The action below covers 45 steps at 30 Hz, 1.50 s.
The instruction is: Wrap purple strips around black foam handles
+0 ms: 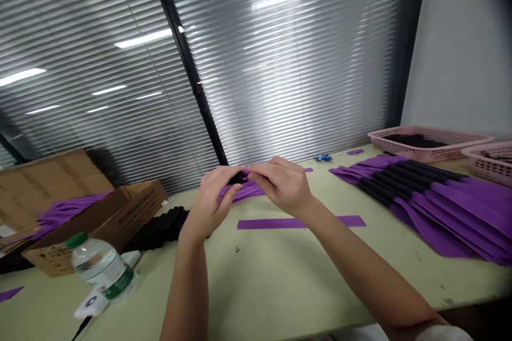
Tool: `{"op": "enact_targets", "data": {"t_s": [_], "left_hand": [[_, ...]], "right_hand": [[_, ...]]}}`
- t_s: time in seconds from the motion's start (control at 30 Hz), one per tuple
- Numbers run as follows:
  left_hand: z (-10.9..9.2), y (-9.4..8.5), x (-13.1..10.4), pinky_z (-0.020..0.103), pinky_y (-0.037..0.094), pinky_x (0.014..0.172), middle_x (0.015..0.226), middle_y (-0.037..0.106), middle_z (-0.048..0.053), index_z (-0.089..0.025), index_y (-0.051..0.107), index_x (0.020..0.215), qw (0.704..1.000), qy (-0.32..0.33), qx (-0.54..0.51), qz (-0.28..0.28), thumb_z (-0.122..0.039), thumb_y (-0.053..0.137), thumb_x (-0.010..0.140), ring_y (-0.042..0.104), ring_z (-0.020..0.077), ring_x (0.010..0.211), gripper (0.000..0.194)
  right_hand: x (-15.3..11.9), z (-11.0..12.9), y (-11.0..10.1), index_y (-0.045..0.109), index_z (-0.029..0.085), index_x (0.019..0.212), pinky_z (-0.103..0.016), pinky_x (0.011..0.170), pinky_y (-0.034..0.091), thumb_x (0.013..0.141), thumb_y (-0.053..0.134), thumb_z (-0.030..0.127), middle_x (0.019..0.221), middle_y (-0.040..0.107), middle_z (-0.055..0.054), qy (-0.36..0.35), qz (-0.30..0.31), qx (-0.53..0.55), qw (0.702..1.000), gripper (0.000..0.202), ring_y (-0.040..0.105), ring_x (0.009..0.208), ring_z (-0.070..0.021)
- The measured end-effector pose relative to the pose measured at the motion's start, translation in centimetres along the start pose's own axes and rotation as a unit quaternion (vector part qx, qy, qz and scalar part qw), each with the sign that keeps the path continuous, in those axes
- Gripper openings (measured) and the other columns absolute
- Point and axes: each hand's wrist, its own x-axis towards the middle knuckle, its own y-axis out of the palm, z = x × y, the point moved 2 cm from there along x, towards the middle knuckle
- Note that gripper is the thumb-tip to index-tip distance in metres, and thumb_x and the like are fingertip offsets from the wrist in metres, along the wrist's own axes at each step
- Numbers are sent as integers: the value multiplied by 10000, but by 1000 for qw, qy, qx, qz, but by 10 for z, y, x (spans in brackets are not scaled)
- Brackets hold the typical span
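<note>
Held up over the table, my left hand (214,197) is closed around a short black foam tube (237,177), of which only the end shows. At that end my right hand (286,184) pinches a bit of purple band (246,173). More purple band (248,191) hangs behind my hands; whether it is all one piece is hidden. Below them a flat purple strip (272,224) lies on the table, partly behind my right forearm. Several black foam tubes (160,229) are piled left of my left hand.
Purple bands with black tubes (416,181) lie in a row at right, before two pink baskets (434,154). A cardboard box (132,213) with purple bands, a water bottle (104,269) and a white device (91,305) stand left. A small blue item (322,157) lies near the blinds.
</note>
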Motion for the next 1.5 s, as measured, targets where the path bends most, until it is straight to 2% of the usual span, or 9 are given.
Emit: {"op": "enact_targets", "data": {"t_s": [0.13,0.37,0.67,0.8,0.97,1.1,1.2,1.3,1.5], "left_hand": [[-1,-1,0,405,381,976,1204,617,83,-245,545,1257,999,-14,32,6,-281,438,967,538,241,1111,311],[-6,1,0,390,329,967,1206,621,59,-265,513,1272,998,-12,58,-4,-258,416,973,542,229,1096,314],[-6,2,0,375,303,936,1217,606,48,-271,528,1228,998,-28,64,10,-233,393,980,529,220,1104,285],[-4,3,0,369,294,926,1213,600,39,-283,512,1254,997,-32,69,14,-211,390,978,528,213,1096,310],[-7,3,0,364,280,904,1199,605,29,-285,516,1230,996,-32,83,14,-213,389,979,534,207,1081,290],[-10,2,-1,362,281,898,1147,631,28,-272,509,1197,996,-28,87,-6,-237,421,973,560,205,1036,243],[-11,2,-1,371,269,912,1120,638,32,-257,494,1180,995,-15,95,-31,-242,478,953,581,203,996,228],[-12,3,-2,378,262,912,1105,643,33,-250,502,1156,993,2,111,-41,-231,501,941,579,207,1004,215],[-12,2,-2,388,266,897,1098,651,47,-240,513,1135,990,19,130,-42,-234,504,941,572,215,1010,195]], "right_hand": [[-1,-1,1,647,233,1050,-266,575,476,986,471,292,773,705,-7,8,26,-13,1000,197,574,642,-139],[-1,-1,1,608,218,1123,-278,632,496,983,464,212,863,715,-12,-21,34,11,999,200,569,697,-145],[0,-1,0,615,199,1066,-306,702,503,987,449,215,878,710,-29,-7,63,39,997,185,591,734,-155],[1,0,0,627,180,1018,-307,723,502,969,501,222,866,705,-34,-5,64,61,996,142,591,739,-157],[5,2,-3,669,200,963,-295,726,509,910,590,195,850,716,-13,61,49,132,988,95,626,776,-158],[7,2,-5,702,223,889,-277,710,533,851,654,190,839,714,0,159,47,223,961,69,661,784,-156],[7,1,-6,706,215,854,-264,682,536,829,673,185,807,705,3,203,51,272,939,51,661,751,-147],[6,1,-6,708,212,840,-268,681,532,814,677,170,793,700,2,214,54,286,932,58,656,742,-148],[8,2,-8,707,215,831,-274,674,514,819,657,146,788,693,2,196,61,278,938,86,646,739,-147]]}}
